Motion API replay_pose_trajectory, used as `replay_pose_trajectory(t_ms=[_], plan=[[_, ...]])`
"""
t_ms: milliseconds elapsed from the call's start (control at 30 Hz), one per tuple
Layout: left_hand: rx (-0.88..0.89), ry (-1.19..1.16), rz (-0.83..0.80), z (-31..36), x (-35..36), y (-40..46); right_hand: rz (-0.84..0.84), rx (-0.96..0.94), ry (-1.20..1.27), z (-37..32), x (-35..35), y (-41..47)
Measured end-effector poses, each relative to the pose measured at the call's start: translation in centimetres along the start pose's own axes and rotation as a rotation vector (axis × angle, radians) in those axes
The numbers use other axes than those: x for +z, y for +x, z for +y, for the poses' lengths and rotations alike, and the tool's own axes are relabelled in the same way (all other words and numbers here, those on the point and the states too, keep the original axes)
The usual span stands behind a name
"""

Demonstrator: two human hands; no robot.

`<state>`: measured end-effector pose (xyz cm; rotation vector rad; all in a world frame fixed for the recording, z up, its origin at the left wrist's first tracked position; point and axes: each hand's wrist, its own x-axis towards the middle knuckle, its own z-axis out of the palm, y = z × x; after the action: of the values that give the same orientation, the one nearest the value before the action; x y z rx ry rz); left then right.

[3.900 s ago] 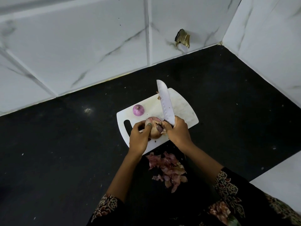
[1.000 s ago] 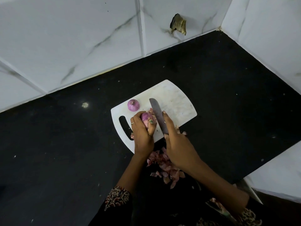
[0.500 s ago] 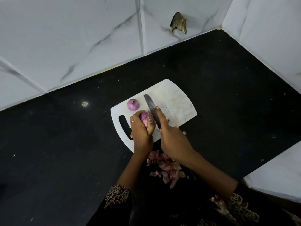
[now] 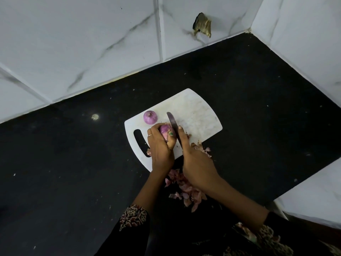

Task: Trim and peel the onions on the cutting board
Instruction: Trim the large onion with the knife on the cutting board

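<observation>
A white cutting board [image 4: 195, 111] with a handle slot lies on the black counter. My left hand [image 4: 161, 145] grips a purple onion [image 4: 164, 131] against the board. My right hand [image 4: 195, 161] holds a knife [image 4: 172, 121], forefinger along the spine, and the blade rests against the right side of that onion. The knife handle is hidden inside my fist. A second, peeled purple onion [image 4: 150, 117] sits alone on the board just beyond my left hand.
A heap of pink onion skins [image 4: 184, 189] lies on the counter [image 4: 73, 172] in front of the board, with more scraps [image 4: 202, 147] at its near edge. White marble walls [image 4: 92, 43] close the back and right sides.
Since a second ago the knife has shifted left and now lies against the held onion. Earlier the blade pointed up while my hands peeled the onion above the board.
</observation>
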<state>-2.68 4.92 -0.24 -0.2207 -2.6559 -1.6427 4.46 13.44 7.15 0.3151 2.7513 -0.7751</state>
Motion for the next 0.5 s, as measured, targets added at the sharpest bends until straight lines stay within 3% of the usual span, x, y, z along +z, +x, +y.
replay_pose_trajectory(t_ms=[333,433,500], plan=[[0.033,-0.002,-0.023,-0.1,-0.1,0.2,0.031,-0.033,-0.132,0.7,0.5,0.2],[0.029,-0.041,-0.030,-1.3,-0.2,0.0,-0.025,-0.010,-0.114,1.7,1.8,0.6],[0.028,-0.061,-0.032,-1.6,-0.4,-0.2,0.031,0.004,-0.064,2.0,2.5,0.9]])
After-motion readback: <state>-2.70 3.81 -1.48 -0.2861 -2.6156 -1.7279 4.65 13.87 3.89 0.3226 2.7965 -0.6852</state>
